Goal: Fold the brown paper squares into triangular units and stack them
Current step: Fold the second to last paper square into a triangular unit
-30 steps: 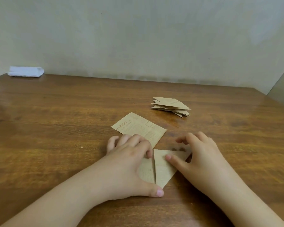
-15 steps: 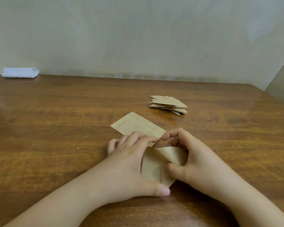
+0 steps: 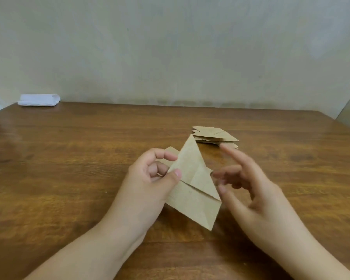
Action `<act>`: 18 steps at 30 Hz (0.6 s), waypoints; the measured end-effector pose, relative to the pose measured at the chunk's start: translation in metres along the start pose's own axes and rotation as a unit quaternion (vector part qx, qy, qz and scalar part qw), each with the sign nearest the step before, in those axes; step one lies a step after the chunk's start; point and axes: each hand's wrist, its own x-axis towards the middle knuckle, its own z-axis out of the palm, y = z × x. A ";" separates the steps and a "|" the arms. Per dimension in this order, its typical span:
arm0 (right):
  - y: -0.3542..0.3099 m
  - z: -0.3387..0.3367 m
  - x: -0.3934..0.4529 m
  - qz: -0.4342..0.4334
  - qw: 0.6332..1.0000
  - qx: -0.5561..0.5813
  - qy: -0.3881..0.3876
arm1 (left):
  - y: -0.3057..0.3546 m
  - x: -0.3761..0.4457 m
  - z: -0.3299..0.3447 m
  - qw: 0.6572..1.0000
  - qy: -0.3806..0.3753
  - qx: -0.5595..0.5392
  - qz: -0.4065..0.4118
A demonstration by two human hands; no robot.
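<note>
The left hand holds one folded paper up above the table. Its grip is a pinch: the thumb is on the front of the paper's left edge and the curled fingers are behind it. The paper is a long pointed shape. Its sharp tip points up and away, toward the stack, and its wide end points down and to the right, toward the person. So its long side runs from far to near, leaning a bit. A crease line crosses its middle. The right hand is just beside the paper, on its right. Its fingers are spread and loose and hold nothing, and they look blurry. One flat paper lies on the table behind the left hand, mostly hidden. The stack of folded papers sits farther back on the table, a little to the right. It holds a few pieces, but I cannot count them. One white bundle lies at the far left corner, by the wall.
</note>
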 end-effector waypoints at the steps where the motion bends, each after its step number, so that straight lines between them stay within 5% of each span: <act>1: -0.002 0.002 -0.001 -0.027 0.999 -0.016 -0.024 | 0.000 0.000 0.000 1.000 0.019 -0.003 0.003; 4: -0.005 0.008 -0.001 -0.050 0.997 -0.040 -0.043 | 0.002 0.000 0.000 0.999 0.046 -0.019 0.013; 8: -0.008 0.007 0.001 -0.034 0.999 0.012 0.023 | 0.008 -0.004 0.000 0.999 0.021 -0.047 0.014; 18: -0.013 -0.005 -0.002 -0.007 0.986 0.161 0.037 | 0.016 -0.007 -0.006 0.984 -0.126 -0.013 0.122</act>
